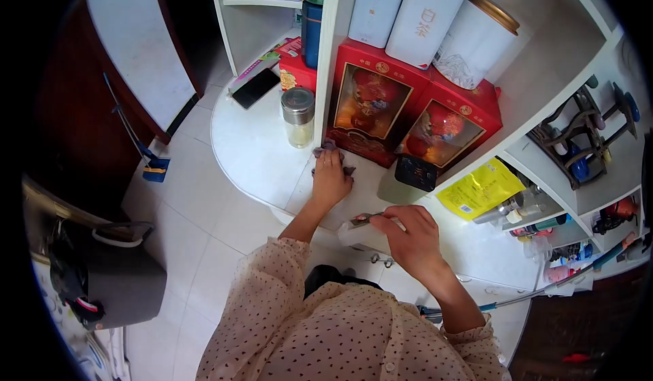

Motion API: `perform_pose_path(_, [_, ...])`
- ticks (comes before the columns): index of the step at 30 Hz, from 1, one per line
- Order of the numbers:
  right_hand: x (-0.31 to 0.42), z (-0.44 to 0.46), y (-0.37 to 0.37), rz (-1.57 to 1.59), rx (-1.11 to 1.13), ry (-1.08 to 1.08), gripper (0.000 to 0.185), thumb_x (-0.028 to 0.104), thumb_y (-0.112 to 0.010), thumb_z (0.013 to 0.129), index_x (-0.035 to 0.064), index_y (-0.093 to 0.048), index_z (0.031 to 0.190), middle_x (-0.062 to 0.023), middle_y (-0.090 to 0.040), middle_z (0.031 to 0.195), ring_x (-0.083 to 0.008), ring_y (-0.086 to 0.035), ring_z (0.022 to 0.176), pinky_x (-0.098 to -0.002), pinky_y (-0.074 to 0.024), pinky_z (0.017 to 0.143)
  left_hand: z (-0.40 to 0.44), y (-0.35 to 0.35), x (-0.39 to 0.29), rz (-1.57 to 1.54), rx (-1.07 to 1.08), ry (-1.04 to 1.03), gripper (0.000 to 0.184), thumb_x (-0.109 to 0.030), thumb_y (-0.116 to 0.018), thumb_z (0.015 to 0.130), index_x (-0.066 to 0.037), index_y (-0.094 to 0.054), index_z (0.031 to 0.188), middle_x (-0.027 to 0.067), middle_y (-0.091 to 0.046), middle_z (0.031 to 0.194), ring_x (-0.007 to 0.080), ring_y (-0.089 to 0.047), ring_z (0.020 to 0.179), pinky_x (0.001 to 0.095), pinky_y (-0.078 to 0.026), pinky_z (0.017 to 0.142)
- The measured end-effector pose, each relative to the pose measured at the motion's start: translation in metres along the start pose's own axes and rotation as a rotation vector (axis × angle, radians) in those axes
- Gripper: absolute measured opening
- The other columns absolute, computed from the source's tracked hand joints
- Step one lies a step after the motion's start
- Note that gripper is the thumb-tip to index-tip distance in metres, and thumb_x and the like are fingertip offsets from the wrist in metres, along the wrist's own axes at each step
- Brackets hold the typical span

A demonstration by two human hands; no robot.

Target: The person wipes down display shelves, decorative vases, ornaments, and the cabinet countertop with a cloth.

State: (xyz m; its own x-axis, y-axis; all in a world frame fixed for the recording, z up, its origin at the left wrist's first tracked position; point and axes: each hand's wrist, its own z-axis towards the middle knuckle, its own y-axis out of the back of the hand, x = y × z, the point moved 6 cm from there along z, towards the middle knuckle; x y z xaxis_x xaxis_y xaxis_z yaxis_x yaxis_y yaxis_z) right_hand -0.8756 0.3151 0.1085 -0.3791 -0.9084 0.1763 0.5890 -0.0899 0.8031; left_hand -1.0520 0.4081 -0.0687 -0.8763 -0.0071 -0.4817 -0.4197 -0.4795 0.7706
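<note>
On the white countertop, my left hand (pixel 331 180) presses a crumpled dark greyish-purple cloth (pixel 348 171) against the surface, close to the red gift boxes. Part of the cloth is hidden under the fingers. My right hand (pixel 413 238) grips a small whitish box (pixel 354 231) at the counter's front edge; its top has a dark, patterned area, and I cannot make out its contents. Just beyond the right hand stands a greenish tin with a black lid (pixel 416 172). A glass jar with a metal lid (pixel 298 117) stands to the left of the cloth.
Two red gift boxes (pixel 371 105) stand in the shelf bay with white canisters (pixel 427 17) on top. A phone (pixel 256 88) lies at the left. A yellow pouch (pixel 479 189) leans at right. Below are a grey bin (pixel 129 279) and a blue broom (pixel 156 169).
</note>
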Motion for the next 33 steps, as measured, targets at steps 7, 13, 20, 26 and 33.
perform_pose_path(7, [0.004,-0.014,0.021,-0.005,-0.006,-0.036,0.032,0.0,-0.061,0.065,0.0116,-0.066,0.095,-0.0012,-0.055,0.088,-0.0195,-0.057,0.077,-0.0322,-0.0446,0.073,0.018,-0.006,-0.021,0.13,-0.233,0.191,0.042,-0.009,-0.062,0.065,0.007,-0.049,0.101,0.0248,-0.051,0.109,0.0406,-0.047,0.108,0.0448,-0.036,0.095])
perform_pose_path(13, [0.008,-0.018,0.018,0.008,-0.01,-0.013,0.032,0.0,-0.062,0.065,0.0111,-0.066,0.094,-0.0016,-0.055,0.088,-0.0187,-0.057,0.077,-0.032,-0.0449,0.072,-0.02,-0.018,-0.036,-0.265,0.141,-0.101,0.04,0.002,-0.057,0.062,0.002,-0.05,0.101,0.023,-0.055,0.099,0.0423,-0.052,0.096,0.0472,-0.041,0.088])
perform_pose_path(20, [0.008,-0.015,0.012,0.032,0.004,0.006,0.03,0.001,-0.062,0.066,0.0118,-0.065,0.094,-0.0016,-0.055,0.088,-0.0189,-0.058,0.076,-0.0325,-0.0455,0.072,0.004,0.01,-0.013,0.135,-0.128,0.085,0.045,-0.007,-0.06,0.071,0.008,-0.049,0.112,0.0224,-0.054,0.107,0.0365,-0.046,0.107,0.0436,-0.036,0.092])
perform_pose_path(26, [0.003,-0.019,0.014,0.024,-0.009,-0.013,0.029,0.001,-0.063,0.066,0.0119,-0.065,0.093,-0.0014,-0.055,0.088,-0.0194,-0.058,0.076,-0.0325,-0.0455,0.071,0.019,-0.004,-0.012,0.214,-0.072,0.192,0.044,-0.01,-0.062,0.065,0.009,-0.051,0.103,0.0236,-0.054,0.105,0.0373,-0.047,0.102,0.0428,-0.038,0.092])
perform_pose_path(33, [0.001,-0.022,0.015,0.061,-0.004,-0.023,0.032,0.0,-0.062,0.064,0.0116,-0.065,0.094,-0.0015,-0.055,0.088,-0.0199,-0.058,0.076,-0.0327,-0.0453,0.07,-0.038,0.015,-0.025,-0.025,-0.051,-0.138,0.036,-0.011,-0.061,0.067,0.004,-0.052,0.099,0.0196,-0.056,0.101,0.0351,-0.047,0.1,0.0438,-0.038,0.086])
